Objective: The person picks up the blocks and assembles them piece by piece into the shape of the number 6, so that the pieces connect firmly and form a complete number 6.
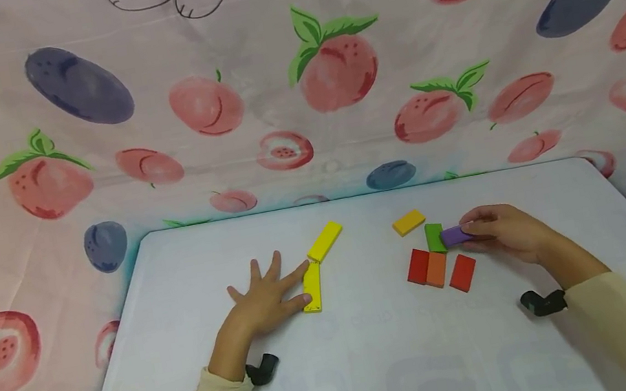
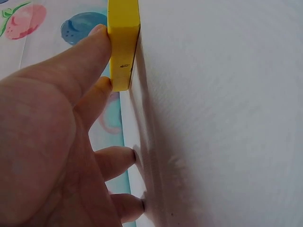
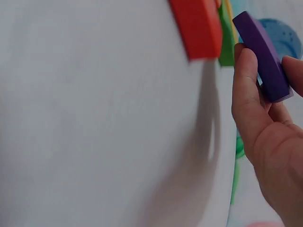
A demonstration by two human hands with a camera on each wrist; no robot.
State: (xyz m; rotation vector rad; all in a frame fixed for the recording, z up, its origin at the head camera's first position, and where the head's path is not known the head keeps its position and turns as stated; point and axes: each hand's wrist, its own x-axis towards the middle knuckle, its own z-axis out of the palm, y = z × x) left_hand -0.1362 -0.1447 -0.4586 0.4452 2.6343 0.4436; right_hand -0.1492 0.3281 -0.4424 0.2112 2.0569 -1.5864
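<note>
My left hand lies with fingers spread. Its thumb and index fingertip touch a long yellow block, also seen in the left wrist view. A second yellow block lies slanted at that block's far end. My right hand pinches a purple block between thumb and fingers, close to the right side of a green block. In the right wrist view the purple block looks tilted and raised off the table. Nearer me are a red block, an orange block beside it, and another red block.
A yellow-orange block lies beyond the green one. Everything rests on a white table with a fruit-printed cloth behind it. A black strap piece sits at the left wrist and another at the right.
</note>
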